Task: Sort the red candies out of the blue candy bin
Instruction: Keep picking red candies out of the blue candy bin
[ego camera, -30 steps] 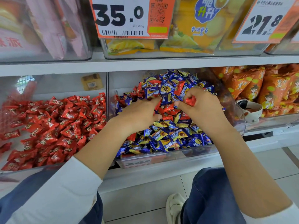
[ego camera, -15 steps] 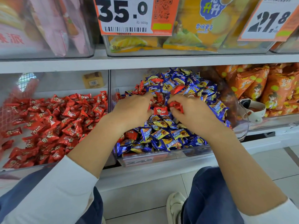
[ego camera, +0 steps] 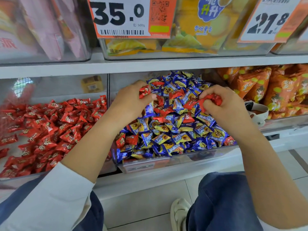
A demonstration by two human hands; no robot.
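Both hands pick red candies over the blue candy bin [ego camera: 175,161].

Head view: the left hand [ego camera: 131,100] curls its fingers around a red candy [ego camera: 144,91]; the right hand [ego camera: 223,105] grips several red candies [ego camera: 210,99]. More red ones lie among the blue candies [ego camera: 180,130]; the red candy bin [ego camera: 58,97] sits just left.

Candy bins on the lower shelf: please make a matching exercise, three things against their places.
Things:
1. red candy bin
2. blue candy bin
3. orange snack bags

Places:
A. middle, under both hands
B. right of the blue candies
C. left of the blue candies

Pairs: 1-C, 2-A, 3-B
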